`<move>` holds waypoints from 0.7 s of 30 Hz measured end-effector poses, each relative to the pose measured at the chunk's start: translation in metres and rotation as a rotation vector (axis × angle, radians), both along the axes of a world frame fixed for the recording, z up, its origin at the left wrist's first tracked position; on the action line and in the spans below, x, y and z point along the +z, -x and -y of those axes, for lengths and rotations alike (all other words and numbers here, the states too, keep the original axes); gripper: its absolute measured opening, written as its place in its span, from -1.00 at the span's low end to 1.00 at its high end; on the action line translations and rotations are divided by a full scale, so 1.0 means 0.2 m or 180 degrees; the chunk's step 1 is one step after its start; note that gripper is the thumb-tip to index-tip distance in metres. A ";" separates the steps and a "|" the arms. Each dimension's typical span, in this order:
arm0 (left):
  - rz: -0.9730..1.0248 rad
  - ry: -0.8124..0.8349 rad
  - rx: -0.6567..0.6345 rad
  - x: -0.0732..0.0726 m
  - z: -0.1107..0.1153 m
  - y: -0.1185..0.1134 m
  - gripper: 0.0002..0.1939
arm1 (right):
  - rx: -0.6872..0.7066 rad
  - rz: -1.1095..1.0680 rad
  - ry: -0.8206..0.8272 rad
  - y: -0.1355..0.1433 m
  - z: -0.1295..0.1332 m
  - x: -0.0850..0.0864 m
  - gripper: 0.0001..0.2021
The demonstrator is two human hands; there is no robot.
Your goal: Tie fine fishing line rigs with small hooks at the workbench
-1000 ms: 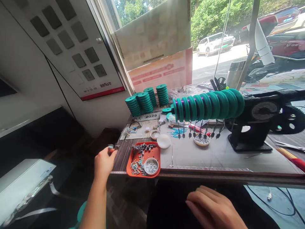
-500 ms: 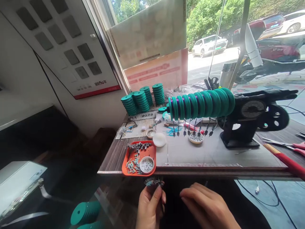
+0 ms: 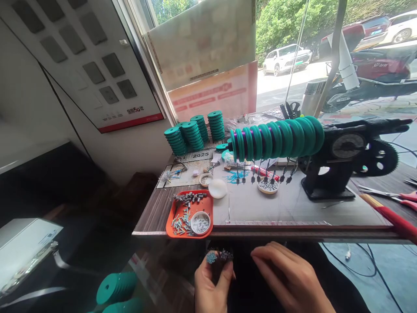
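Note:
Below the table edge, my left hand (image 3: 213, 280) is closed on a bundle of thin parts (image 3: 212, 257), whose packed ends show pale blue on one side and dark metallic on the other. To its right, apart from it, my right hand (image 3: 288, 276) has thumb and fingertips pressed together; whatever is between them, if anything, I cannot make out. Just above my left hand stands an orange tray (image 3: 170, 227) with small metal cylinders, pale blue-green pins and a white dish (image 3: 200, 214) of tiny clear or silvery bits.
A black geared winder (image 3: 325, 174) carries a row of teal spools (image 3: 276, 139) wound with purple line, small weights hanging below. Stacked teal spools (image 3: 192, 135) stand at the back. A dish of beads (image 3: 267, 187), a white lid (image 3: 217, 188) and scissors (image 3: 391, 195) lie on the table.
My left hand has shifted slightly right and tipped the bundle so its ends face me. My right hand has moved a little right and up, fingers still pressed together.

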State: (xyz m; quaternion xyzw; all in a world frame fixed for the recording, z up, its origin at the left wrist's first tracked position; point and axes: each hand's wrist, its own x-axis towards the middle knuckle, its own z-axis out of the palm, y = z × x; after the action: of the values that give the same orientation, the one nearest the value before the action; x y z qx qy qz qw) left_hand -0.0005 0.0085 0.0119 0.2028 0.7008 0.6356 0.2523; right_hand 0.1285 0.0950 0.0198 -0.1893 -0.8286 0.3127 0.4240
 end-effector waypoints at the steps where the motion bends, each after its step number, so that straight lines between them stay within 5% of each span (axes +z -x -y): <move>1: 0.0012 0.0017 0.0002 0.00 0.00 0.00 -0.65 | 0.0001 0.0015 -0.0010 0.00 0.00 0.00 -0.88; 10: -0.0262 0.0072 -0.0028 0.04 0.00 -0.01 -0.73 | -0.0052 0.0086 -0.0347 0.00 0.01 -0.01 -0.88; 21: 0.0128 0.0261 -0.0263 0.02 0.00 0.01 -0.72 | -0.0094 0.0107 -0.0514 0.02 0.01 -0.02 -0.89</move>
State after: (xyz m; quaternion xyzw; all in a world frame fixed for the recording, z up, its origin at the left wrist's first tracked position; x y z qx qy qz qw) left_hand -0.0018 0.0077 0.0151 0.2083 0.7121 0.5993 0.3004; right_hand 0.1237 0.0935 0.0158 -0.1720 -0.8552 0.2354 0.4285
